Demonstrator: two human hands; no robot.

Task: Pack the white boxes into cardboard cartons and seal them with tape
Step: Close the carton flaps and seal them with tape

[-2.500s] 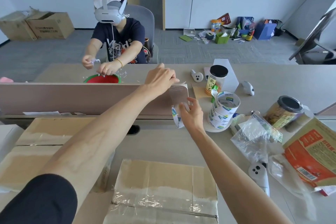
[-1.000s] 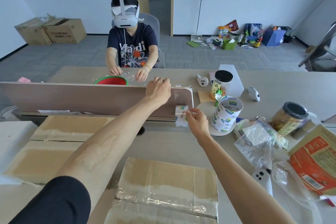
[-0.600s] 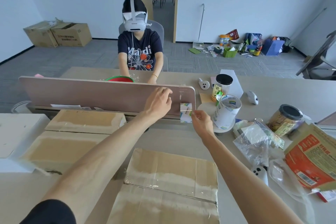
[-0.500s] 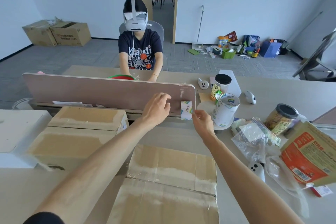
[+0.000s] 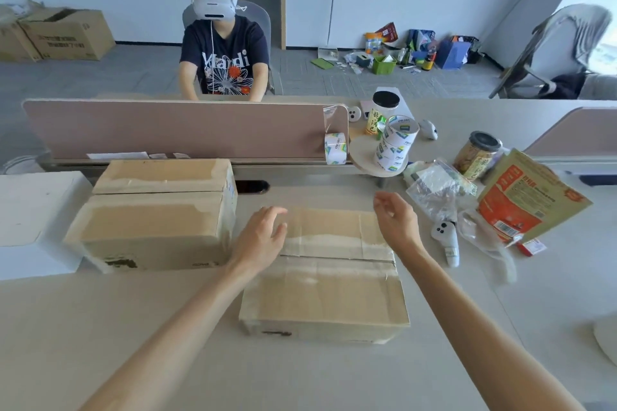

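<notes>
My left hand (image 5: 263, 237) and right hand (image 5: 395, 220) hover empty, fingers relaxed, over the near-centre carton (image 5: 324, 297); seam taped. I judge sealing finished. Next: grip both sides, move it beside the left carton (image 5: 150, 230).

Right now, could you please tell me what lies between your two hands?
In the head view, only the taped top of the near carton lies between the left hand and the right hand.

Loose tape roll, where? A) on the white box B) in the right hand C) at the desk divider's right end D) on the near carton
C: the tape roll hangs by a clear strip at the right end of the divider; left hand and right hand hold nothing.
</notes>
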